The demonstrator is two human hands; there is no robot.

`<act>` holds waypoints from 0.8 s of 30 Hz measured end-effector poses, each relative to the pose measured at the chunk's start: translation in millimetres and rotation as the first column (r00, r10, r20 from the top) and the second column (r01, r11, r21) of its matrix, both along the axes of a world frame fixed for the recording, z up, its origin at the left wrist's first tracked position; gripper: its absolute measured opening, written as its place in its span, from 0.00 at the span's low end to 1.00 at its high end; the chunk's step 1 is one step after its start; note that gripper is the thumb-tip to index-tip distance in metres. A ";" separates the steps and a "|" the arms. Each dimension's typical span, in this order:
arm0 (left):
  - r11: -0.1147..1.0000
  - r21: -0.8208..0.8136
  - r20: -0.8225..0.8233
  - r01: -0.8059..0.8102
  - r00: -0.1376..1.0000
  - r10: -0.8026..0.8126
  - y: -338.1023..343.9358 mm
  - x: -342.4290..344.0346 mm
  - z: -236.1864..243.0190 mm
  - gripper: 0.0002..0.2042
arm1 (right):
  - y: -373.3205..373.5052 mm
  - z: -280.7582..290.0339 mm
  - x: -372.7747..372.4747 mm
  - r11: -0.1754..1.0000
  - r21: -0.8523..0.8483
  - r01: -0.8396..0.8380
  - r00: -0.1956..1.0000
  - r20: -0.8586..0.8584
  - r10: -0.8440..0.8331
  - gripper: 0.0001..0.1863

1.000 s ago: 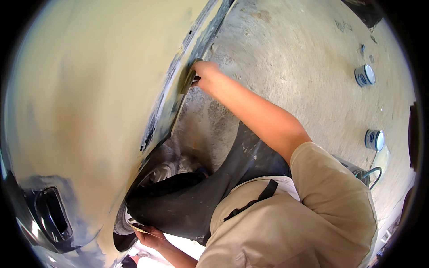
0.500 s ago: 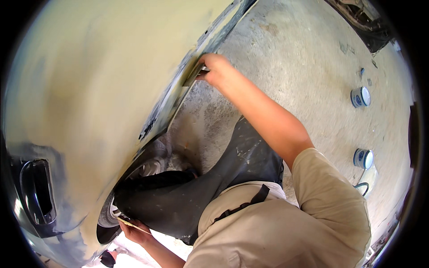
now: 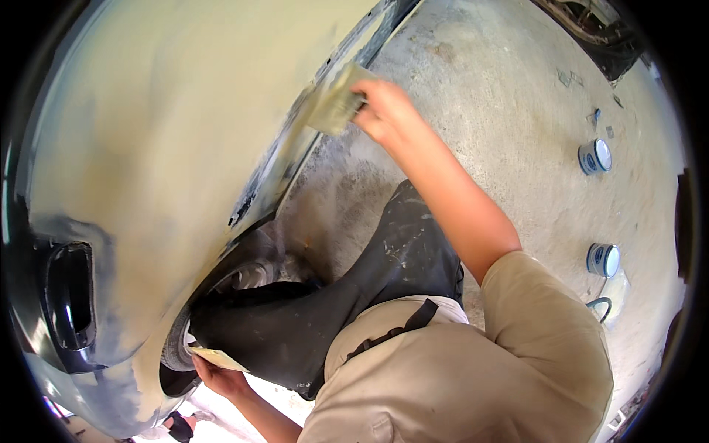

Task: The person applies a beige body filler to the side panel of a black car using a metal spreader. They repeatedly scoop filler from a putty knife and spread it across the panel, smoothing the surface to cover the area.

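A car body panel (image 3: 170,125), coated in pale yellowish filler with grey patches, fills the left side. My right hand (image 3: 382,109) grips a flat, pale yellowish putty spreader (image 3: 337,103), somewhat smeared by motion. The spreader's face is turned up and it overlaps the panel's lower edge in the picture; I cannot tell whether it touches. Low in the picture, beside the wheel (image 3: 177,347), my left hand (image 3: 221,378) holds a thin board (image 3: 220,359) with a yellowish surface. The fingers under the board are partly hidden.
Two blue-and-white cans (image 3: 595,156) stand on the concrete floor (image 3: 487,96) to the right, one with a hose-like loop near it. A dark-edged vehicle part (image 3: 602,33) lies at the far right. My dark-trousered leg (image 3: 354,288) extends toward the wheel arch.
My right hand has drawn back from the panel's edge and turned, so the spreader's broad face now shows. In my left hand the board has tilted, showing more of its surface.
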State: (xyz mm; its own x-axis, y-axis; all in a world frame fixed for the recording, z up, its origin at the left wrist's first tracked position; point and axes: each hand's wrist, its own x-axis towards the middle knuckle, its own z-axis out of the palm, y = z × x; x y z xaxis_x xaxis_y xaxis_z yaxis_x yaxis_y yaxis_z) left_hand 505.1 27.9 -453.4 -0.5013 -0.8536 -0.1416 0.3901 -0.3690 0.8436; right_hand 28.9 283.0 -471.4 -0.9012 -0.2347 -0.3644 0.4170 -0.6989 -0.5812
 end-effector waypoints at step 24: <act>0.838 -0.546 0.079 0.019 0.997 0.028 91.9 -121.8 74.4 0.17 | 66.1 -51.6 136.7 0.873 0.358 -0.330 0.564 -0.667 0.487 0.15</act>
State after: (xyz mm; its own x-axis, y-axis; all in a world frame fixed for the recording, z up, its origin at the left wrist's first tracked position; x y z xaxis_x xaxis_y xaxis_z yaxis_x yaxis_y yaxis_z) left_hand 383.3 119.7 -379.0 -0.5045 -0.8064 0.3084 0.3130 0.1620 0.9358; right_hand 165.7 349.2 -523.0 -0.7064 -0.6504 0.2793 0.0259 -0.4181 -0.9081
